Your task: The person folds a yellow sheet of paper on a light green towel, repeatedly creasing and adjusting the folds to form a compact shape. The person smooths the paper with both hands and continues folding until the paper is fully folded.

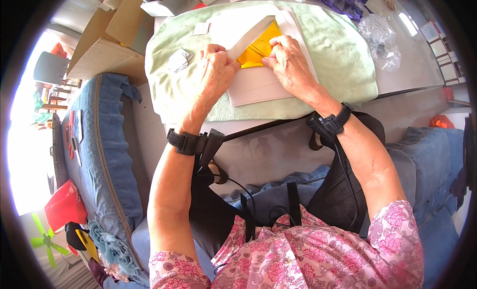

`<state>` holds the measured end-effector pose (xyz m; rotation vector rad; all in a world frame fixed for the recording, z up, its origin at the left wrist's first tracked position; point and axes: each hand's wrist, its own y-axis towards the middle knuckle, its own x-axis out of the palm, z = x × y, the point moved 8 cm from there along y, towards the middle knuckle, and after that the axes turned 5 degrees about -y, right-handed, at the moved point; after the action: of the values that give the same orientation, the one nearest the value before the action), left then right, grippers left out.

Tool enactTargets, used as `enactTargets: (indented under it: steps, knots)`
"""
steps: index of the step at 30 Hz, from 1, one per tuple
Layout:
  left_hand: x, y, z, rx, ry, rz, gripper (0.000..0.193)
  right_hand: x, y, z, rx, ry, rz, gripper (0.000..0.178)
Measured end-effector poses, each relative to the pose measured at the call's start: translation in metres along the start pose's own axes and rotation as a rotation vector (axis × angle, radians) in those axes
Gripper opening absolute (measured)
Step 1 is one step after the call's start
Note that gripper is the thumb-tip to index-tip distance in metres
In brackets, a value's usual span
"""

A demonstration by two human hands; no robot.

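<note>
Between my hands is a shiny yellow sheet, creased, with a whitish-grey strip running slantwise along its upper left side. My left hand is closed in a pinch at the sheet's left end, where the strip meets it. On the other side, my right hand grips the right edge of the yellow sheet between thumb and fingers. Beneath lies a stack of white paper on a pale green towel. Left of my left hand are several small white squares, and a single white square lies farther back.
A cardboard box stands at the left of the table. Behind are a white container and a purple plastic bag. A crumpled clear bag lies right of the towel. Blue-covered seating flanks me.
</note>
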<state>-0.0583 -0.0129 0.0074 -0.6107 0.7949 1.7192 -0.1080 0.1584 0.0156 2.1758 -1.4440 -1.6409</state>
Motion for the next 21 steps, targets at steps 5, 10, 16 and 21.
enactTargets:
  steps: [5,10,16,21]
  knots:
    - [-0.005,-0.002,0.008,-0.039,0.041,0.005,0.024,0.000,0.001,-0.001,0.005,-0.045,0.020,0.018]
    - [-0.003,-0.002,0.003,-0.057,0.015,0.026,0.024,0.000,0.001,-0.001,0.018,-0.038,0.017,0.018]
    - [-0.002,0.000,0.002,-0.050,0.033,0.022,0.024,-0.001,0.000,-0.004,0.007,-0.029,0.084,0.015]
    - [-0.001,-0.001,-0.004,-0.073,0.004,0.028,0.024,-0.001,-0.001,-0.006,-0.020,-0.042,0.071,0.013]
